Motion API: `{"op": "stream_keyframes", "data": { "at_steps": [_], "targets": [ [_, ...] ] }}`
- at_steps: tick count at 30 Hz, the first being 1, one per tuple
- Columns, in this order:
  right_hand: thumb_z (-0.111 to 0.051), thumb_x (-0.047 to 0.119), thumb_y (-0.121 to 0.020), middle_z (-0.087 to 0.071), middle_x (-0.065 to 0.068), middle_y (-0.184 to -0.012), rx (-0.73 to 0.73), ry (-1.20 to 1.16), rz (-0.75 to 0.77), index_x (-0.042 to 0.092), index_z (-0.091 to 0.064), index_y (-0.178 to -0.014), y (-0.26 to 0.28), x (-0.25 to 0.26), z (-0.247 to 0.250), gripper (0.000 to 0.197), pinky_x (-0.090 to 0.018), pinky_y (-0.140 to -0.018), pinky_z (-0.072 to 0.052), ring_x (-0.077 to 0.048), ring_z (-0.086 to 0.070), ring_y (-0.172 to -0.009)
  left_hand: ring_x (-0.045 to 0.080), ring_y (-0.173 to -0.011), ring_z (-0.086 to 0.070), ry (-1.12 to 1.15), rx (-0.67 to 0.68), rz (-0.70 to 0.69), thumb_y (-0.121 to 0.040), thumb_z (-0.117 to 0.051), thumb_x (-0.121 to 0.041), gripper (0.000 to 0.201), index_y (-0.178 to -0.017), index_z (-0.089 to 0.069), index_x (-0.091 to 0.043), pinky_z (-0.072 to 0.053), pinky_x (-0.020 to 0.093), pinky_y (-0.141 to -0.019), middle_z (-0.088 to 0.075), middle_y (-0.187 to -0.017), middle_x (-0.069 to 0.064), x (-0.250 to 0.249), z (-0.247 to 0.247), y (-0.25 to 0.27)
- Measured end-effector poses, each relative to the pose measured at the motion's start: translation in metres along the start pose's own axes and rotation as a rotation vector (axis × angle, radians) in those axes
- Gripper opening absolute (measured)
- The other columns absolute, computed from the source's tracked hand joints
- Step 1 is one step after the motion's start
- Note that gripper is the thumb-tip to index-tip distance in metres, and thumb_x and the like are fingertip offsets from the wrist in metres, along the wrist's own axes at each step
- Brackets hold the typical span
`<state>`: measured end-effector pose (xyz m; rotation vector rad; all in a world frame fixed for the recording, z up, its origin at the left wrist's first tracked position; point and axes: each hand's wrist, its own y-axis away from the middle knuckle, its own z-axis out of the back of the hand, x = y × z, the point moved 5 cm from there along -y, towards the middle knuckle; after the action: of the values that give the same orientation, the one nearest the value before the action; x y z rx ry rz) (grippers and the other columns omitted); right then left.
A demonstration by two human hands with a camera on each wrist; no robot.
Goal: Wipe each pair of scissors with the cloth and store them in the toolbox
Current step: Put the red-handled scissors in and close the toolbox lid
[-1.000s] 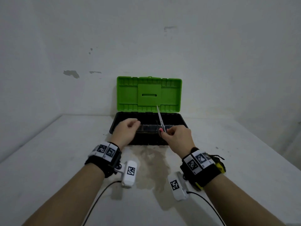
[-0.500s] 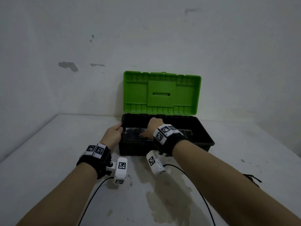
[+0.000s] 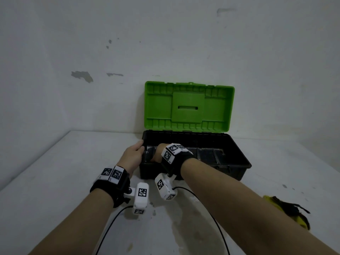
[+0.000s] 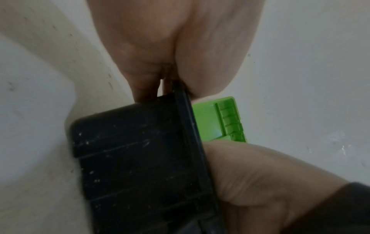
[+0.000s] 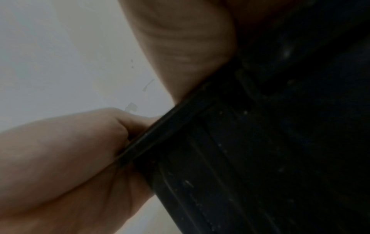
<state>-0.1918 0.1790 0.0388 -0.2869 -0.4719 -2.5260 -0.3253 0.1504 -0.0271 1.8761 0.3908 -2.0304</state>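
Black plastic is what we brace against: our left hand (image 3: 132,155) grips the left end of the toolbox (image 3: 239,157), thumb over the rim and fingers (image 4: 144,88) pressed on the outer wall, which we judge is meant to keep the box from sliding on the white table (image 3: 46,181) while the other hand works inside. Its green lid (image 3: 189,105) stands upright against the wall, leaving the tray free to reach. Our right hand (image 3: 158,153) dips over the front rim into the left part of the tray, wrist bent downward and forearm crossing in from the right; its fingers are hidden, so we cannot tell whether they are open or closed. No scissors show, and we cannot tell where they lie. Near the right forearm, a yellow and dark bundle (image 3: 287,208), probably the cloth, rests well apart from the box.
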Motion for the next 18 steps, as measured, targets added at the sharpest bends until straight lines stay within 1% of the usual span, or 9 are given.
{"op": "stream_keyframes", "data": {
  "at_steps": [1,3,5,7,9,11,14,16,18],
  "targets": [
    [-0.055,0.027,-0.095,-0.06,-0.016,-0.117,0.004,0.007,0.004,0.007,-0.06,-0.121,-0.001,-0.004,-0.001,0.033,-0.032,-0.081,-0.038,-0.031,-0.055,-0.11,0.022,-0.127,-0.057,-0.001,0.001,0.005,-0.101,-0.048,-0.016,0.046,-0.146,-0.05,-0.015,-0.041,0.044,-0.114,-0.058,-0.14,0.004,0.001,0.001,0.0],
    [-0.054,0.033,-0.095,-0.062,-0.008,-0.1,-0.046,0.037,-0.022,0.017,-0.065,-0.097,-0.004,-0.007,-0.001,0.02,-0.033,-0.081,-0.051,-0.026,-0.061,-0.093,0.022,-0.125,-0.059,-0.016,0.0,0.01,-0.098,-0.051,-0.02,0.047,-0.145,-0.052,-0.019,-0.043,0.044,-0.112,-0.059,-0.142,0.005,-0.002,0.002,0.001],
    [-0.059,0.041,-0.088,-0.068,-0.008,-0.091,-0.105,-0.053,-0.066,0.016,-0.065,-0.08,0.003,-0.016,0.012,0.026,-0.029,-0.067,-0.055,-0.023,-0.063,-0.074,0.017,-0.108,-0.065,-0.024,0.003,0.011,-0.1,-0.051,-0.018,0.039,-0.138,-0.058,-0.023,-0.051,0.035,-0.099,-0.063,-0.131,0.002,-0.014,0.0,0.007],
    [-0.063,0.048,-0.084,-0.07,-0.011,-0.089,-0.197,-0.175,-0.091,0.009,-0.072,-0.091,0.013,-0.036,0.035,0.041,-0.028,-0.062,-0.051,-0.024,-0.064,-0.073,0.015,-0.099,-0.063,-0.066,-0.02,-0.009,-0.104,-0.049,-0.014,0.029,-0.131,-0.058,-0.019,-0.048,0.027,-0.086,-0.06,-0.121,0.0,-0.027,0.001,0.008],
    [-0.061,0.053,-0.084,-0.072,-0.014,-0.088,-0.287,-0.264,-0.118,0.006,-0.073,-0.094,0.023,-0.065,0.062,0.05,-0.031,-0.063,-0.052,-0.024,-0.065,-0.073,0.023,-0.122,-0.056,-0.15,-0.062,-0.043,-0.103,-0.051,-0.021,0.041,-0.142,-0.052,-0.007,-0.041,0.03,-0.104,-0.056,-0.138,0.005,-0.044,0.006,0.005],
    [-0.06,0.056,-0.083,-0.071,-0.012,-0.082,-0.378,-0.356,-0.179,0.006,-0.072,-0.087,0.029,-0.102,0.088,0.051,-0.034,-0.068,-0.056,-0.026,-0.067,-0.073,0.027,-0.135,-0.048,-0.168,-0.105,-0.081,-0.102,-0.052,-0.03,0.052,-0.149,-0.044,-0.007,-0.036,0.043,-0.116,-0.048,-0.15,0.009,-0.06,0.01,-0.004],
    [-0.061,0.057,-0.081,-0.072,-0.012,-0.082,-0.48,-0.562,-0.249,0.003,-0.069,-0.087,0.029,-0.16,0.12,0.055,-0.048,-0.075,-0.059,-0.029,-0.071,-0.074,0.029,-0.132,-0.05,-0.158,-0.126,-0.11,-0.103,-0.049,-0.035,0.054,-0.149,-0.042,-0.008,-0.04,0.049,-0.113,-0.048,-0.149,0.012,-0.08,0.004,-0.017],
    [-0.059,0.056,-0.083,-0.072,-0.014,-0.089,-0.524,-0.696,-0.272,-0.003,-0.067,-0.097,0.025,-0.194,0.137,0.061,-0.05,-0.076,-0.058,-0.03,-0.071,-0.076,0.028,-0.124,-0.054,-0.141,-0.146,-0.115,-0.103,-0.049,-0.035,0.053,-0.149,-0.043,-0.007,-0.043,0.049,-0.111,-0.05,-0.146,0.012,-0.088,-0.001,-0.033],
    [-0.057,0.058,-0.085,-0.07,-0.018,-0.1,-0.58,-0.781,-0.305,-0.003,-0.063,-0.107,0.021,-0.224,0.152,0.065,-0.05,-0.08,-0.057,-0.032,-0.069,-0.084,0.028,-0.126,-0.052,-0.125,-0.157,-0.128,-0.103,-0.048,-0.039,0.056,-0.149,-0.042,-0.007,-0.041,0.05,-0.112,-0.049,-0.148,0.013,-0.097,-0.005,-0.054]
  ]
}}
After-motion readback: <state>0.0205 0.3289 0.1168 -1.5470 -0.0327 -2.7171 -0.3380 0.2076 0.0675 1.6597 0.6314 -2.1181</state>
